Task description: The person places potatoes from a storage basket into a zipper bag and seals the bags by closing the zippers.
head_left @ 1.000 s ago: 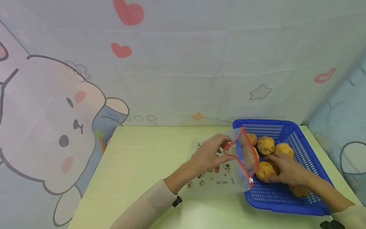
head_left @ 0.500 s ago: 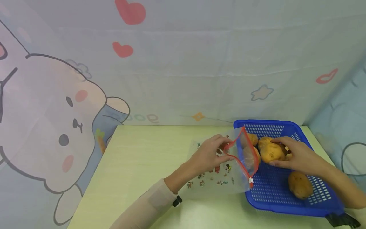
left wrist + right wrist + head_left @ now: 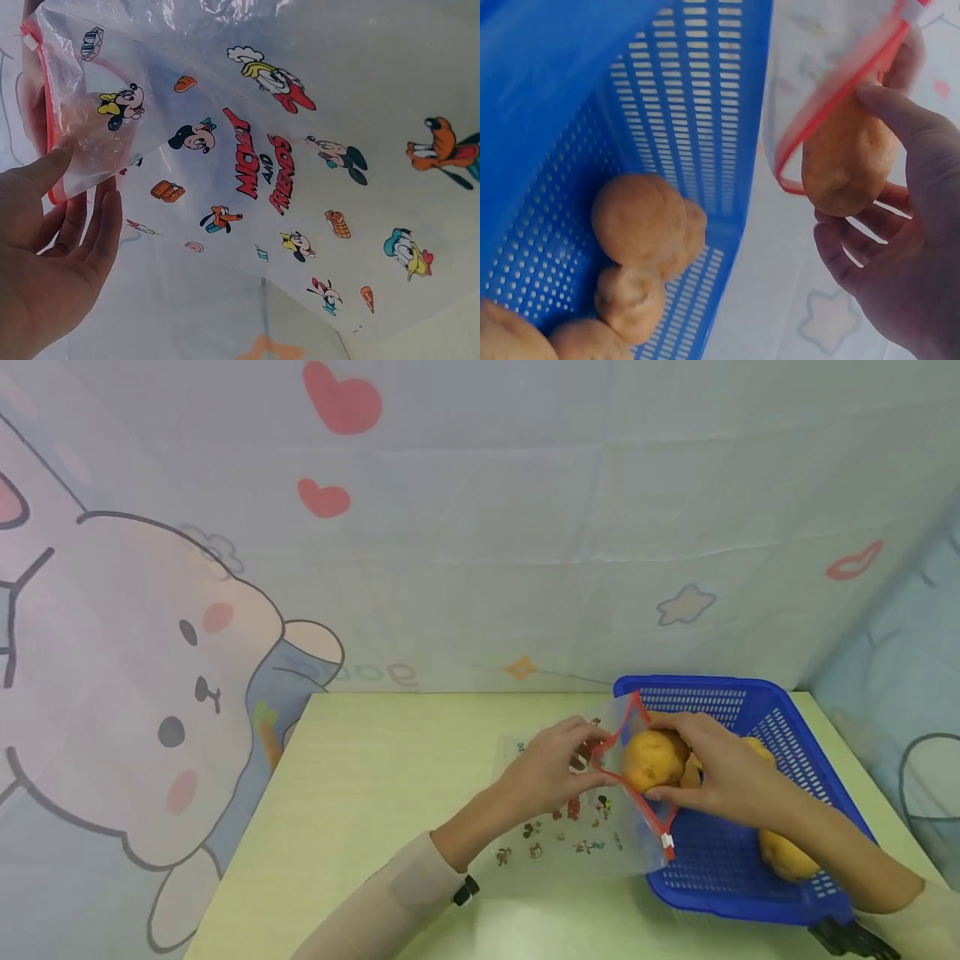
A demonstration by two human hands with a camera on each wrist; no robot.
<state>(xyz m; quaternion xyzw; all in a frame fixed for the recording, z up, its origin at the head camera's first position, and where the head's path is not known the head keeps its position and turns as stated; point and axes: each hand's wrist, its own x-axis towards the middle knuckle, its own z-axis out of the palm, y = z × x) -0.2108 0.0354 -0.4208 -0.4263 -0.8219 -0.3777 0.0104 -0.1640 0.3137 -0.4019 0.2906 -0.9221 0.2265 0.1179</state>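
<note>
A clear zip bag [image 3: 300, 240] printed with cartoon figures has a red zip edge and a white slider, and its mouth gapes toward the basket. My left hand [image 3: 551, 768] pinches the bag's near rim between thumb and fingers. In my right hand [image 3: 723, 768] is a yellow-brown potato [image 3: 847, 154], gripped between thumb and fingers right at the bag's mouth. The right wrist view shows the red zip edge crossing in front of part of it. Below, a blue plastic basket [image 3: 720, 893] holds several more potatoes [image 3: 637, 217].
The basket stands at the table's right side, its left edge beside the bag. A pale wood-look table [image 3: 375, 777] extends to the left. Behind it hangs a cloth backdrop [image 3: 487, 527] with a cartoon rabbit and hearts.
My right hand has lifted a potato from the basket and carried it up, then left to the bag's mouth. The left hand has kept its pinch on the bag with barely any movement.
</note>
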